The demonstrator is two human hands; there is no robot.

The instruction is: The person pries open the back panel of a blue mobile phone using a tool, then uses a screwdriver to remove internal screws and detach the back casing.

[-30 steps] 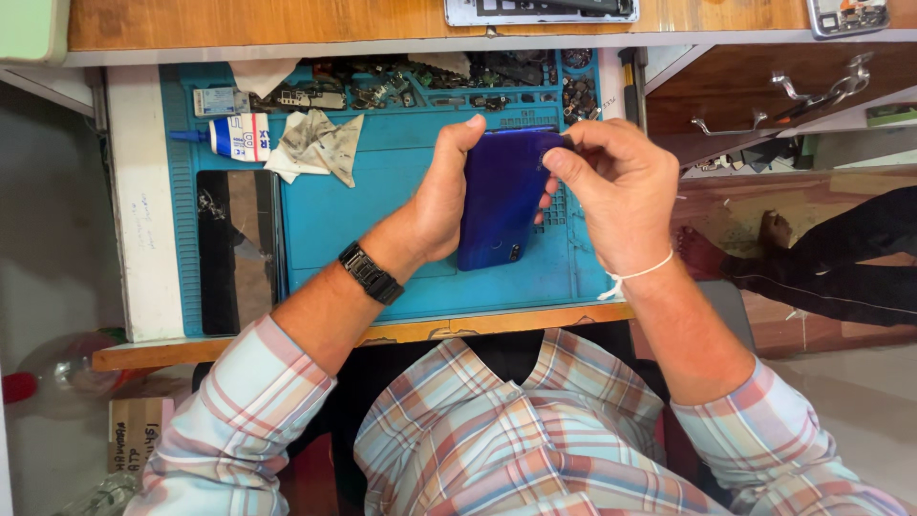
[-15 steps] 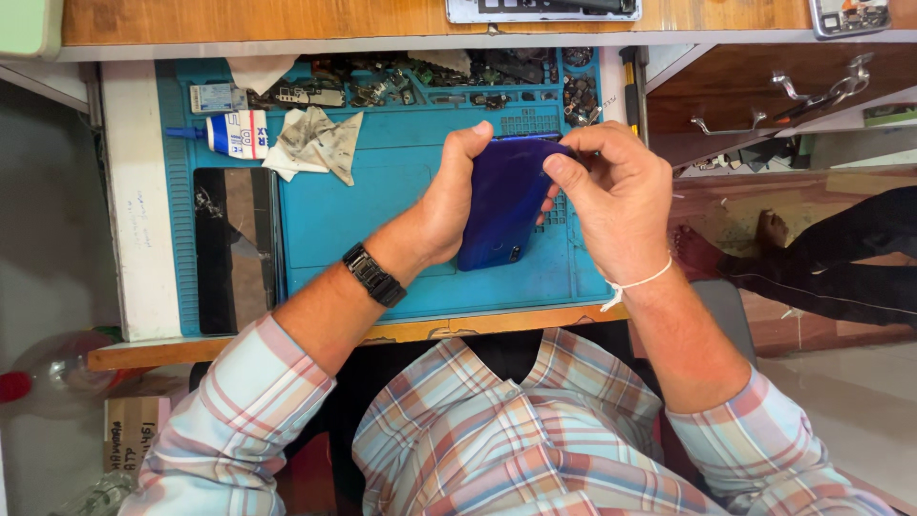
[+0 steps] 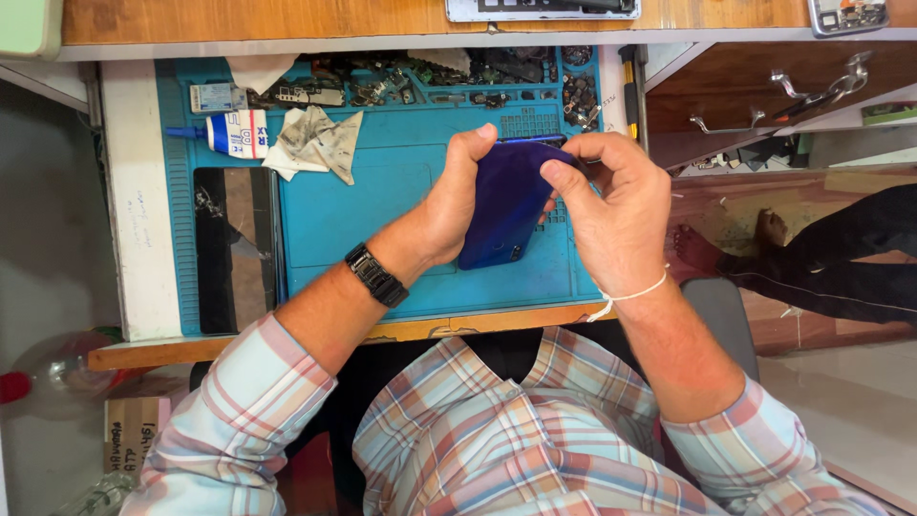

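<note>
A dark blue phone (image 3: pixel 503 205) with its glossy back up is held between both hands above a blue work mat (image 3: pixel 382 201). My left hand (image 3: pixel 447 205), with a black watch on its wrist, grips the phone's left edge, thumb at the top corner. My right hand (image 3: pixel 616 215), with a white string on its wrist, holds the right side, its fingertips pressing on the upper right corner of the back.
A white glue tube (image 3: pixel 229 132) and a crumpled cloth (image 3: pixel 315 141) lie on the mat's upper left. A dark glass panel (image 3: pixel 229 248) lies at the left. Small parts (image 3: pixel 449 81) fill the mat's top trays. Another person's bare feet (image 3: pixel 735 239) are at the right.
Both hands with the phone have shifted slightly; the right fingers have slid along the phone's upper corner. Nothing else moved.
</note>
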